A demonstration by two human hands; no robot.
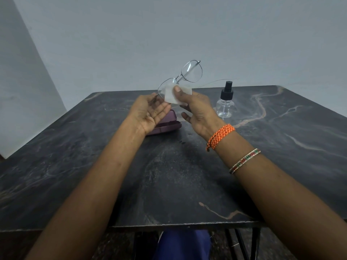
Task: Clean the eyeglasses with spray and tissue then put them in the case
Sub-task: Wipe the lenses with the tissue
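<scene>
Tissue work on the lens: the right hand point(199, 111) pinches a small white square tissue point(175, 94) against the nearer lens of the thin silver wire-framed eyeglasses point(180, 79), thumb on the near face. The left hand point(150, 111) cups half open, fingertips steadying the frame's outer edge. Both hover above the closed purple hard case point(165, 124), which lies on the dark marbled table point(169, 175). To the case's right stands the clear spray bottle with black pump point(225, 102). To do this well, I'd say, press lightly, circle from centre outward, and brace the rim so the slim bridge doesn't twist. Far lens appears untouched.
</scene>
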